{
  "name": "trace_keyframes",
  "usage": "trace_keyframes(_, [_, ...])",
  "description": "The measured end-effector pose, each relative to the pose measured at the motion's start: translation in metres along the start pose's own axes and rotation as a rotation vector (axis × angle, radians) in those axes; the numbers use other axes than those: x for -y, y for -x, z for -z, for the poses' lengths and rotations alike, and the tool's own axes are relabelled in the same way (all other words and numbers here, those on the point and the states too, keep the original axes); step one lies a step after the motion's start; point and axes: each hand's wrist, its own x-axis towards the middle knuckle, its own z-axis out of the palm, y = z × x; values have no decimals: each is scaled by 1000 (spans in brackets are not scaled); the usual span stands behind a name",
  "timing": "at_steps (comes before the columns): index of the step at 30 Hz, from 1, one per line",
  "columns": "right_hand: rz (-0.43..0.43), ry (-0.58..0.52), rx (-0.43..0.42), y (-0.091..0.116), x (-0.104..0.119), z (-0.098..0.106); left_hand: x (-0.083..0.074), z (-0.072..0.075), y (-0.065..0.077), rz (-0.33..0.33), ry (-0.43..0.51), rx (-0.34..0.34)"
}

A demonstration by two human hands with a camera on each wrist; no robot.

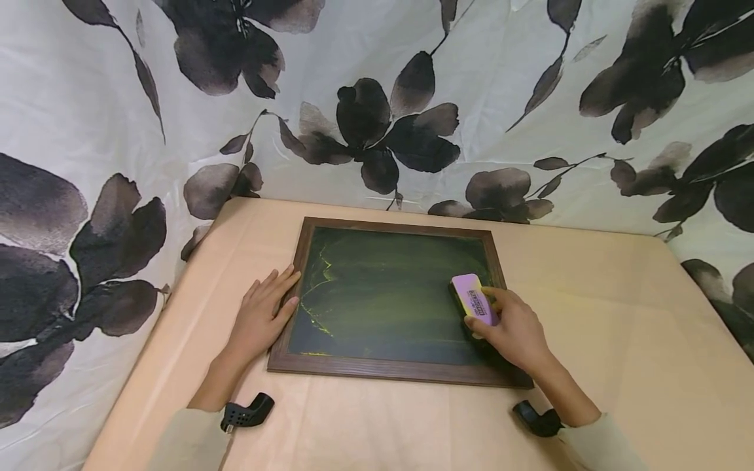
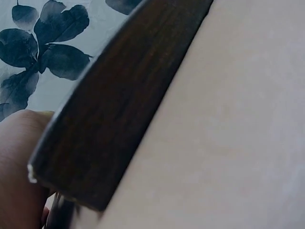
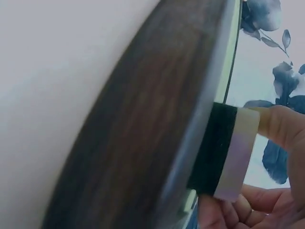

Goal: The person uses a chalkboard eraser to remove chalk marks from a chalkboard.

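A chalkboard (image 1: pixel 389 294) in a brown wooden frame lies on the table, with yellow chalk marks (image 1: pixel 321 320) along its left side and a faint greenish smear over the middle. My left hand (image 1: pixel 262 314) rests against the frame's left edge, its fingers extended and touching the wood. Between thumb and fingers, my right hand (image 1: pixel 515 327) grips a pink and yellow chalkboard eraser (image 1: pixel 471 297) on the board's right part. The right wrist view shows the eraser's dark felt (image 3: pixel 214 148) side toward the board; the frame (image 3: pixel 143 129) hides part of the board there.
A peach-coloured cloth (image 1: pixel 607 314) covers the table. Behind and to the left hangs a white curtain (image 1: pixel 501 78) printed with dark flowers. A black wrist device sits on each forearm, the left one (image 1: pixel 247 412) over the table's front.
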Motion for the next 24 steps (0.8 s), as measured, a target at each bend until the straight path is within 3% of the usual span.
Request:
trace_keyframes(6, [41,-47,18,-15,16,-16,0,-2,0,3,-12,-1])
trace_keyframes(13, [117,-55,51,-33,65,-45,-3,2,-1,0,-22,-15])
trace_keyframes(24, [209,-20,162,-37,127,-72,-3,1,-1,-8,-21,-7])
